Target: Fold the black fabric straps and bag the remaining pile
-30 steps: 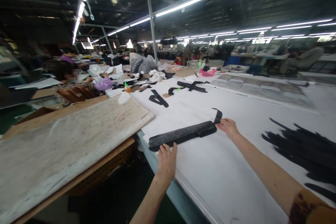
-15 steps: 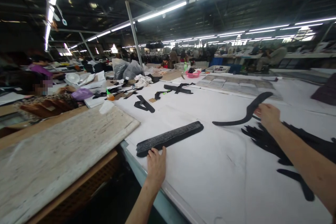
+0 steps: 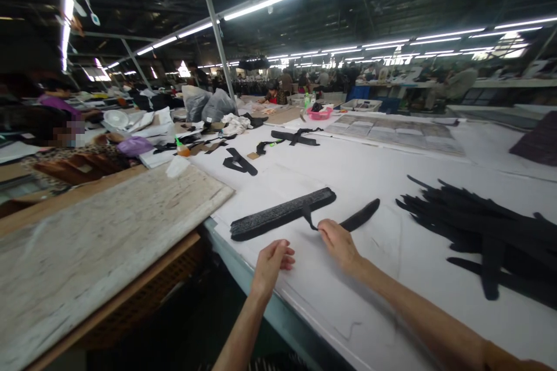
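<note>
My right hand [image 3: 342, 245] pinches a black fabric strip [image 3: 360, 215] near its middle. One end of that strip reaches right across the white tabletop, and the other bends left to the edge of a neat stack of black strips [image 3: 282, 213]. My left hand [image 3: 273, 262] is just in front of the stack, apart from it, with loosely curled fingers and nothing in them. On the right, a loose heap of black strips [image 3: 470, 217] lies spread out, some crossing others.
A worn pale board [image 3: 108, 243] adjoins the table on the left. Farther back are black pieces [image 3: 239, 161], a glue bottle [image 3: 181, 148], a pink basket [image 3: 319, 113] and grey plastic bags [image 3: 209, 105]. A person in purple [image 3: 58, 101] sits at far left.
My right hand has brought the strip from beside the heap leftward to the stack. My left hand has come off the stack's near edge and moved slightly right.
</note>
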### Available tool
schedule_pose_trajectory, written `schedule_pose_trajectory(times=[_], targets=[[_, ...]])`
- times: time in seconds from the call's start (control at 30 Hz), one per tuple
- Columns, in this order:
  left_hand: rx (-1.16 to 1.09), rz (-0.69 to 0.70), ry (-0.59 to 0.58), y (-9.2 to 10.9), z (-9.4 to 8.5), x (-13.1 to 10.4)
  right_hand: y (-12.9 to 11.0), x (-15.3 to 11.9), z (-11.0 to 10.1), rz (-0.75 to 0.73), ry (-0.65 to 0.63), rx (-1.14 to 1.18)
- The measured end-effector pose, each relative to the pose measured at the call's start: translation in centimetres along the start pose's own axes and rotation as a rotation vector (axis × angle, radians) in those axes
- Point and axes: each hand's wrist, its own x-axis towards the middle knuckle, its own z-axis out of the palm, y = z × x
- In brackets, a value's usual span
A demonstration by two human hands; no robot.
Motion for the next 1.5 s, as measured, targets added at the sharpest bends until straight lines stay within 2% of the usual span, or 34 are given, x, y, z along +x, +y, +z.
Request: schedule_pose_trajectory(times=[0.1, 0.2, 0.27, 0.33, 0.43, 0.5, 0.6, 0.67, 0.77, 0.87, 0.97, 1.03, 1.23, 1.5], targets=[[-0.244, -0.173, 0.004, 0.3, -0.5, -0.5, -2.0, -1.6, 1.6, -0.24, -0.134, -0.223], [-0.226, -0.231, 0.059, 0.5, -1.6, -0.9, -2.9, -2.5, 2.0, -0.404, -0.245, -0.369], [-0.137, -0.224, 0.099, 0.5, -2.3, -1.1, -3.0, -2.8, 2.0, -0.452, -0.282, -0.402], [-0.013, -0.2, 0.081, 0.4, -2.7, -1.3, -3.0, -3.0, 1.9, -0.465, -0.285, -0.41], [0.189, -0.172, -0.029, 0.2, -2.7, -1.5, -2.8, -3.3, 1.9, -0.484, -0.267, -0.409], [0.365, -0.121, -0.054, 0.1, -2.5, -1.7, -2.8, -3.5, 1.8, -0.495, -0.246, -0.399], [0.701, -0.013, 0.034, -0.1, -2.3, -1.9, -3.2, -3.6, 1.7, -0.455, -0.183, -0.356], [0.847, 0.006, 0.09, -0.2, -2.2, -2.0, -3.8, -3.2, 1.6, -0.402, -0.134, -0.312], [0.887, 0.012, 0.099, -0.5, -2.2, -2.1, -4.8, -2.1, 1.7, -0.336, -0.154, -0.225], [0.872, 0.047, 0.108, -0.7, -2.2, -2.1, -5.9, -0.8, 2.5, -0.327, -0.272, -0.153], [0.888, 0.083, 0.125, -0.9, -2.2, -2.2, -6.4, -0.1, 3.5, -0.345, -0.384, -0.181], [0.909, 0.114, 0.137, -1.0, -2.3, -2.4, -6.4, 0.0, 4.2, -0.354, -0.414, -0.224], [0.992, 0.233, 0.136, -1.4, -3.0, -3.0, -5.3, -0.5, 5.3, -0.465, -0.287, -0.238], [1.217, 0.424, 0.084, -2.2, -3.8, -3.8, -4.8, -0.7, 5.0, -0.665, -0.191, -0.225]])
